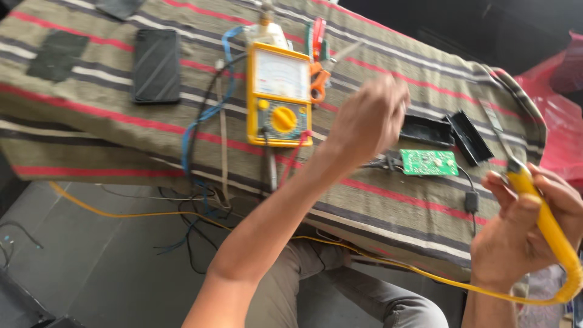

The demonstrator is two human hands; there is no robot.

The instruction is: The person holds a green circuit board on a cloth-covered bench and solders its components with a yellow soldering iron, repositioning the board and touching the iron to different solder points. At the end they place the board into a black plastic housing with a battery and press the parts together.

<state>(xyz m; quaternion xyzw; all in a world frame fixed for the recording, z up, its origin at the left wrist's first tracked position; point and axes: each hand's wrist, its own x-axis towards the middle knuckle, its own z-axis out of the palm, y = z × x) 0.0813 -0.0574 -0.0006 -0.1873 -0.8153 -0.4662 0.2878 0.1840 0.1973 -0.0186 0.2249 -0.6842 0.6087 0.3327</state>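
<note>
Head view: my right hand (525,228) has its fingers closed around the yellow soldering iron (543,222), off the desk (388,206) edge; the tip is blurred. My left hand (370,118) hangs above the green circuit board (429,162), fingers curled, contents indiscernible through motion blur. The yellow multimeter (279,94) lies beyond.

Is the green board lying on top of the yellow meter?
No, the green board lies on the striped cloth, apart from the yellow meter.
</note>
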